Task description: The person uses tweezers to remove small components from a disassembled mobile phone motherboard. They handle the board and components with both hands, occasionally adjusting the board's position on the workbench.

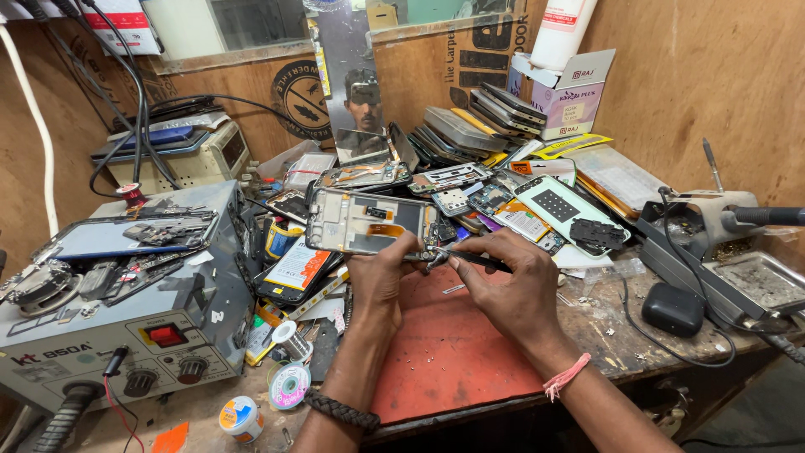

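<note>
1. Right now the left hand [379, 281] is closed around the lower edge of an opened phone frame [369, 222], holding it tilted up above the red work mat [444, 352] on the table [620, 335]. Keep that grip firm but on the frame's rim only, clear of the orange flex strip [384, 229] inside.

2. The right hand [511, 289] pinches a thin dark tool [470, 258], which looks like tweezers, with its tip at the frame's lower right corner, just beside the left fingertips. I judge the work to be picking at a small part there; the part itself is too small to make out.

3. Rest the right wrist on the mat, so the tip moves only by the fingers. A slip could scratch the board or tear the flex.

4. Work with the frame low over the mat, since small bits [457, 288] already lie scattered on it, and anything that falls is easier to find on red than among the heap of phone parts [470, 180] behind.

5. Mind the clutter close by: the solder spool [289, 386] and grey rework station [126, 327] to the left, the black pouch [672, 309] and cable to the right. Keep both elbows in so nothing is knocked.
</note>
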